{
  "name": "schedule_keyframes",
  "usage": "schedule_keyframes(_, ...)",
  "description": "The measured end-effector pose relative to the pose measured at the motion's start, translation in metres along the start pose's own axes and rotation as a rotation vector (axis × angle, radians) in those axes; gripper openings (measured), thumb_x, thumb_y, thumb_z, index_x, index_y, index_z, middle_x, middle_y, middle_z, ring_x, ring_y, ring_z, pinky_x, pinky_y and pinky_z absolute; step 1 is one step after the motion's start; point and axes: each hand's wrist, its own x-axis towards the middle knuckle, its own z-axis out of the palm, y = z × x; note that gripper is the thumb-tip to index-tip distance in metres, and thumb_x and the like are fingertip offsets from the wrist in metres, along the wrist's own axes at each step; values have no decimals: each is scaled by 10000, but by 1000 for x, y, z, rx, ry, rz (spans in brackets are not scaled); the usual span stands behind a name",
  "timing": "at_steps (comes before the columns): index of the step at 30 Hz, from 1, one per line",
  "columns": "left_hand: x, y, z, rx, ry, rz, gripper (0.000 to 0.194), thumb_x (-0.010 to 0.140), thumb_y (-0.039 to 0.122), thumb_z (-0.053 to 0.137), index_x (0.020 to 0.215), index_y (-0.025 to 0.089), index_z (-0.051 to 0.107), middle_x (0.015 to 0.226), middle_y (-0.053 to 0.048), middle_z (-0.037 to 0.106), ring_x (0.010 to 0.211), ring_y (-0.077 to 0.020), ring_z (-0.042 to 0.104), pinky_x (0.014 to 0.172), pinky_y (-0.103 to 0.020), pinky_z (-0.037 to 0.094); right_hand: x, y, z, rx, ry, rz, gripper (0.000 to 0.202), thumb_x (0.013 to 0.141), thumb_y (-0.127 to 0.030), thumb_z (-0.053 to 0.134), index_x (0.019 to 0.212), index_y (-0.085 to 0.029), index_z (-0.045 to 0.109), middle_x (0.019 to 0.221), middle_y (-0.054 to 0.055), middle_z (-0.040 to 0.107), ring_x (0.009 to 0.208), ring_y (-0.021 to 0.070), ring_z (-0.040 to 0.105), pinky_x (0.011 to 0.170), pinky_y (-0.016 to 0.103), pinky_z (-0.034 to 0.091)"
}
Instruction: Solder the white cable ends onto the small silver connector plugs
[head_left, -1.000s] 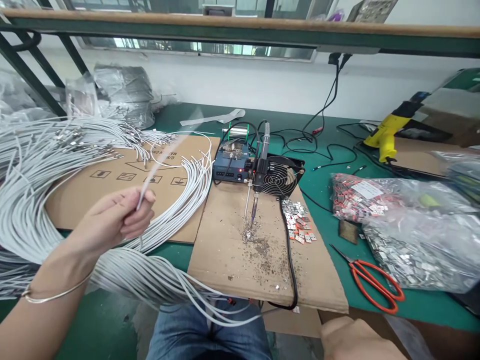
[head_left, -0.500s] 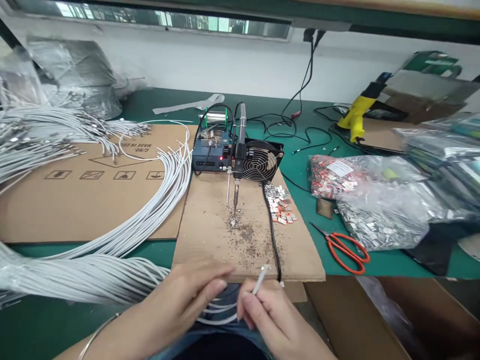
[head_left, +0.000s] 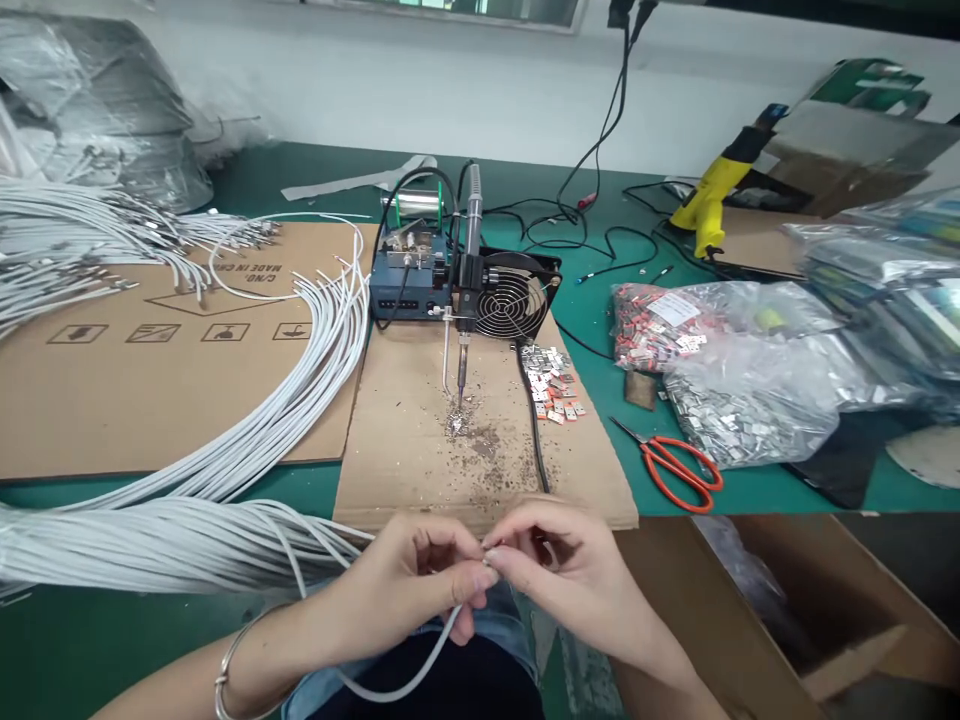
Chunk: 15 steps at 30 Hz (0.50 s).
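- green desk (head_left: 251,180) up against a white wall, with a cardboard mat (head_left: 390,440) on it, little metal crumbs scattered around the middle
- grey cable (head_left: 433,660) is the thing being worked on: it loops up over the lap to the fingertips, just off the near edge of the mat
- left hand (head_left: 427,575) has it pinched near the end, thumb against finger. right hand (head_left: 559,560) is nipping the very tip. can't tell what the tip looks like, the fingers cover it
- imo the trick is letting the left do the holding, close behind the tip, so the cable can't twist while the right fusses with it
- go gentle, anything that fine at the end probably bends or frays easily. small rolls of the fingertips, no yanking
- leave some slack in that loop too, a tight cable would tug the end out of line
- soldering iron (head_left: 470,270) stands tip down over the mat, well apart from the hands. i'd treat it as hot and keep knuckles low
- loose plugs (head_left: 555,390) sit right of it, orange scissors (head_left: 682,475) further right, both within easy reach i reckon
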Motion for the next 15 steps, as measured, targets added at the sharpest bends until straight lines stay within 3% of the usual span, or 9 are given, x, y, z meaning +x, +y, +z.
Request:
schedule_keyframes(3, -1, 1, 0, 81, -40, 12, 254, 715, 333, 699, 614, 119, 607, 538, 22, 551, 474, -71, 512, 512, -187, 390, 8, 7, 12, 375, -74, 56, 192, 706, -230, 719, 604, -145, 580, 492, -31, 467, 441, 74, 370, 407, 193, 261)
schedule_keyframes(6, -2, 3, -2, 86, -65, 39, 237, 713, 334, 697, 643, 117, 635, 563, 9, 560, 476, -73, 494, 495, -190, 378, 17, 13, 17, 769, -128, 136, 311, 705, -307, 719, 545, -158, 497, 403, -64, 374, 363, 57, 317, 357, 172, 230)
schedule_keyframes(8, -1, 4, -2, 70, -24, 61, 235, 701, 347, 704, 678, 118, 657, 554, 9, 556, 469, -79, 489, 488, -198, 379, 21, 13, 15, 858, -38, 117, 343, 728, -340, 699, 549, -166, 465, 395, -90, 300, 343, 41, 237, 352, 162, 217)
schedule_keyframes(10, 0, 6, -2, 54, 29, 91, 216, 684, 329, 720, 672, 123, 655, 553, 16, 548, 459, -77, 485, 486, -200, 379, 22, 12, 10, 806, 132, 14, 341, 751, -333, 689, 551, -163, 471, 421, -84, 324, 361, 38, 244, 374, 160, 243)
schedule_keyframes(12, 1, 7, -1, 43, 71, 124, 201, 682, 302, 720, 639, 128, 629, 557, 25, 536, 456, -74, 480, 490, -200, 375, 20, 11, 7, 611, 216, -58, 241, 743, -297, 708, 601, -159, 571, 468, -52, 432, 409, 51, 332, 408, 171, 287)
schedule_keyframes(15, 1, 7, -2, 98, 112, 171, 199, 711, 280, 688, 618, 132, 593, 533, 37, 498, 469, -79, 460, 493, -201, 359, 14, 11, 6, 265, 123, -48, 109, 709, -239, 730, 763, -152, 693, 551, -4, 535, 483, 86, 403, 440, 204, 315)
